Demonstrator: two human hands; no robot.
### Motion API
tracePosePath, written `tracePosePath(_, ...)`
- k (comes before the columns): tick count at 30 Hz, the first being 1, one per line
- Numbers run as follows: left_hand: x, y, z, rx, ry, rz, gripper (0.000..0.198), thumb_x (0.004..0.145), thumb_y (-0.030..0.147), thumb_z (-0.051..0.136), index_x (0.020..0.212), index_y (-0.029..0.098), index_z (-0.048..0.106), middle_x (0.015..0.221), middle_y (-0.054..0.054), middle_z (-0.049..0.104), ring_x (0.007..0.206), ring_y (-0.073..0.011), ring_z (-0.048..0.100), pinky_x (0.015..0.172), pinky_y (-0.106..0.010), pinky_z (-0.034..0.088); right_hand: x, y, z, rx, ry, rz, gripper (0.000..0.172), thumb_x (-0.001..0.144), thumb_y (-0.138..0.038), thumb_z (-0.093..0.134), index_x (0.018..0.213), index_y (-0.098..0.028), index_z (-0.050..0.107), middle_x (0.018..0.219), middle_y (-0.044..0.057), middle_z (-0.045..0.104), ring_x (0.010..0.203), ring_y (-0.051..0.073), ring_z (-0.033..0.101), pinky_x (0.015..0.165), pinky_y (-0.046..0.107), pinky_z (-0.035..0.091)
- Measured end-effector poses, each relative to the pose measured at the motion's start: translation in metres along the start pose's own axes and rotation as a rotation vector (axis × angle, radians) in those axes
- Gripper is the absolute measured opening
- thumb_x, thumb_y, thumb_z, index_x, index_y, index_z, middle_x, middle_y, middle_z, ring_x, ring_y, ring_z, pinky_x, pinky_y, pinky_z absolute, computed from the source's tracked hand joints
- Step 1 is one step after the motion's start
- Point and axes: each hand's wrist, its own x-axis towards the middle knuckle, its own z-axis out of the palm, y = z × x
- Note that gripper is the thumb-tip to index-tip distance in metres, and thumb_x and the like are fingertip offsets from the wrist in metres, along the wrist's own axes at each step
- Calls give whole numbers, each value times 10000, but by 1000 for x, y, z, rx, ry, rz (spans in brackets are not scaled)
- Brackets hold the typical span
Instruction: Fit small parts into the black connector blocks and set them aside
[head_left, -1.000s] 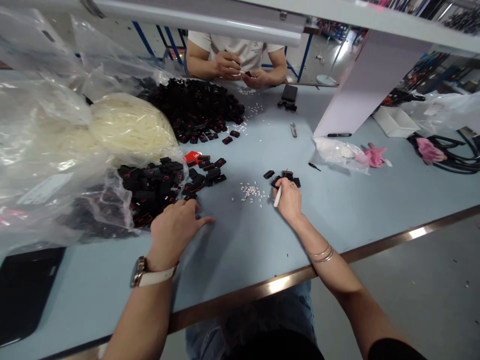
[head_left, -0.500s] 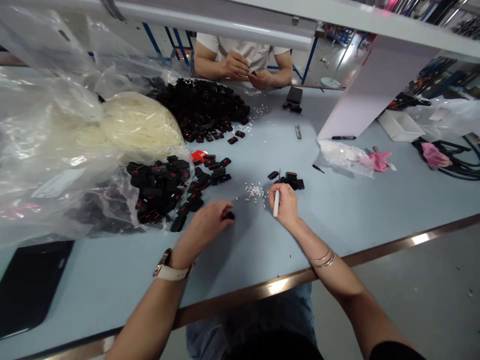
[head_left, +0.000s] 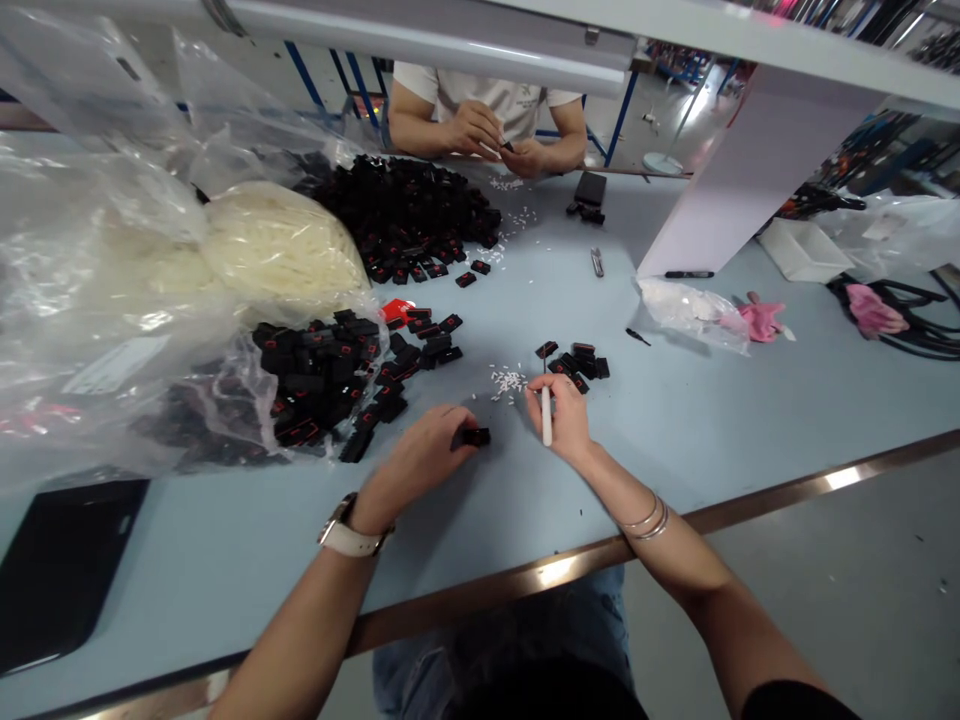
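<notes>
Between the thumb and fingers of my left hand [head_left: 435,445] is a small black part [head_left: 476,437], held just above the table. My right hand [head_left: 564,415] is closed around a white-handled tool [head_left: 547,415] with a thin dark tip pointing away from me. Small white pieces [head_left: 508,380] lie scattered just left of my right fingers. Beyond that hand sits a small group of black parts [head_left: 583,360]. More black parts with red marks [head_left: 319,365] spill out of a clear plastic bag [head_left: 127,370] at the left.
Across the table [head_left: 712,400] a person's hands [head_left: 480,130] hold a small item beside a large black heap [head_left: 412,210]. A black tray-like object [head_left: 64,570] lies front left. A white post [head_left: 750,170], a small bag [head_left: 694,315] and pink cloth [head_left: 761,318] are at the right.
The black part in my left hand has come further into view to the right. My right hand has moved slightly left and nearer to me with the tool, uncovering more black parts behind it.
</notes>
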Motion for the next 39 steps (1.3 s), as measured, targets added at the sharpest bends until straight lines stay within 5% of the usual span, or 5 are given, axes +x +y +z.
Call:
tracePosePath(12,4,15,1,-257,176,-6,231,805,231,520,981,225,670,970,-46,642,685,-132,581,643,-257,487,-8,-7,0,171,-289,-148,110,819,-317,586,840,-217,545,864,57,691,775,166,653,735,297,513)
tracePosePath(19,6,23,4,-500,61,-70,317,780,288,549,1059,184,659,936,-62,716,769,-202,660,717,-322,545,-11,-5,5,124,-294,-82,90,821,-298,600,831,-223,550,845,47,690,709,160,645,697,288,512)
tracePosePath(24,9,19,12,-502,112,-128,286,759,293,546,998,196,671,935,-58,728,788,-219,681,749,-340,544,-10,-9,2,135,-265,3,125,845,-347,575,867,-224,577,841,41,689,726,161,644,718,288,508)
tracePosePath(31,10,12,22,-579,223,-184,192,737,332,582,846,181,632,929,-81,729,824,-220,688,797,-381,553,-15,-14,-8,373,-124,0,607,901,-654,237,776,-205,625,535,12,538,485,145,512,515,283,435)
tracePosePath(39,11,10,25,-631,225,-226,159,698,336,628,754,188,611,960,-69,736,851,-220,694,830,-367,557,-23,-18,-2,534,-181,53,518,922,-595,283,729,-205,563,498,-18,503,442,112,484,450,255,405)
